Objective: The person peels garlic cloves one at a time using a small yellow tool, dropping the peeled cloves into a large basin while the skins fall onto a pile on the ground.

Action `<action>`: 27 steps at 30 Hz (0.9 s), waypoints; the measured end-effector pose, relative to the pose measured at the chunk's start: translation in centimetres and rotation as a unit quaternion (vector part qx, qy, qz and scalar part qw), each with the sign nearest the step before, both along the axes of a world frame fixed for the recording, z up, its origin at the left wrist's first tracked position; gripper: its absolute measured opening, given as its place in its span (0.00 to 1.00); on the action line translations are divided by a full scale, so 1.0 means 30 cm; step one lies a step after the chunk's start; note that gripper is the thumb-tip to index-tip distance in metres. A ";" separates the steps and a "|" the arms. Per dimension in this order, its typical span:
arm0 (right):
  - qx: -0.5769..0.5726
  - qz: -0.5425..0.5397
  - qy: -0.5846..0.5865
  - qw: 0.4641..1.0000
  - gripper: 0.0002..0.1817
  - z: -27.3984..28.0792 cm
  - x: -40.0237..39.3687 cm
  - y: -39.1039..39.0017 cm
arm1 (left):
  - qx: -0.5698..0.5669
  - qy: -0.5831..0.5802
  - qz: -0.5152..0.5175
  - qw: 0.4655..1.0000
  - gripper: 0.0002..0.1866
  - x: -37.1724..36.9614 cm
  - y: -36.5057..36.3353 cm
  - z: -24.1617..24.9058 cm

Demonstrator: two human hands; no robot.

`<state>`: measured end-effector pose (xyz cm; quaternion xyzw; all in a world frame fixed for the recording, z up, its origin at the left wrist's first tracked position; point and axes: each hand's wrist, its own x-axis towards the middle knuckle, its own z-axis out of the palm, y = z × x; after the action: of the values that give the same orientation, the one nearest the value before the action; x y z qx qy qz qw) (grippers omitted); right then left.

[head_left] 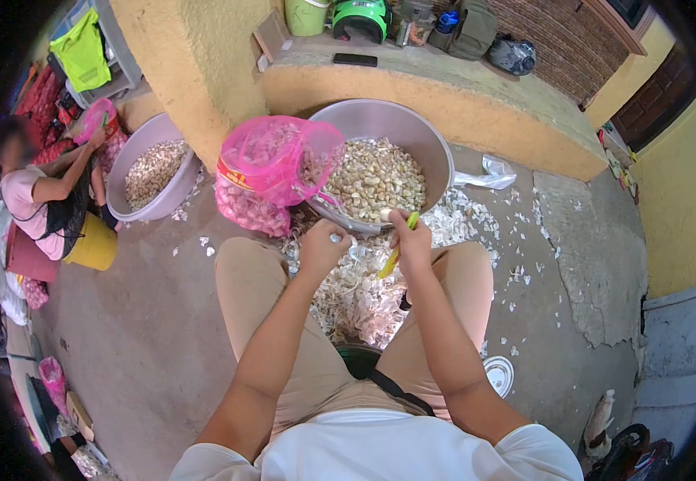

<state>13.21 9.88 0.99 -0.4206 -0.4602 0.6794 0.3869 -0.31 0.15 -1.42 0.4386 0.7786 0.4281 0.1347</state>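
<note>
Between my knees, my left hand [324,250] is closed in a pinch around a small whitish piece at its fingertips, too small to name. To its right my right hand [412,240] grips a yellow-green knife [389,264], with a pale garlic clove [386,215] at the fingertips by the basin's near rim. The large grey basin [436,148] holds many peeled cloves [380,176]. A pink mesh bag [256,210] of garlic leans against the basin's left side. Loose garlic skins [356,301] lie heaped below both hands.
At the left a person [43,188] sits beside another basin [176,200] of cloves. A ledge [444,80] behind carries a phone [355,60], a green helmet [362,20] and a backpack [473,30]. A white lid [499,375] lies by my right leg.
</note>
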 end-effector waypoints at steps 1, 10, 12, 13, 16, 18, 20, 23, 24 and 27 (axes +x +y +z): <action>-0.006 -0.016 0.000 1.000 0.09 -0.004 0.007 0.015 | -0.013 -0.015 -0.009 1.000 0.10 -0.011 0.000 -0.026; 0.077 0.144 -0.250 0.954 0.11 -0.052 0.016 0.077 | -0.214 -0.266 -0.071 0.937 0.19 -0.031 0.003 0.009; 0.048 0.087 -0.185 0.978 0.11 -0.052 0.004 0.087 | -0.223 -0.348 -0.062 0.909 0.21 -0.024 0.009 0.006; 0.066 0.057 -0.184 0.979 0.11 -0.065 -0.002 0.092 | -0.208 -0.382 -0.067 0.898 0.21 -0.024 0.010 0.002; 0.110 0.087 -0.201 0.970 0.12 -0.070 -0.011 0.068 | -0.147 -0.482 -0.077 0.861 0.20 -0.025 0.007 -0.008; 0.112 0.153 -0.206 0.960 0.13 -0.044 -0.016 0.030 | -0.081 -0.542 -0.082 0.833 0.18 -0.019 0.011 -0.012; 0.088 0.222 -0.200 0.950 0.14 0.017 -0.013 -0.018 | -0.034 -0.598 -0.085 0.796 0.16 -0.025 0.013 -0.030; 0.124 0.268 -0.220 0.930 0.22 0.017 -0.006 -0.048 | 0.004 -0.611 -0.082 0.787 0.14 -0.017 0.011 -0.028; 0.141 0.271 -0.235 0.923 0.24 0.032 -0.009 -0.064 | 0.012 -0.604 -0.080 0.793 0.14 -0.014 0.011 -0.023; 0.191 0.233 -0.263 0.917 0.29 -0.046 -0.024 -0.061 | 0.005 -0.576 -0.068 0.815 0.14 0.001 0.011 -0.018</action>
<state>12.47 8.05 -0.39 -0.3832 -0.7509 0.5147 0.1558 -0.28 0.49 -1.96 0.1644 0.5249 0.5962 0.5849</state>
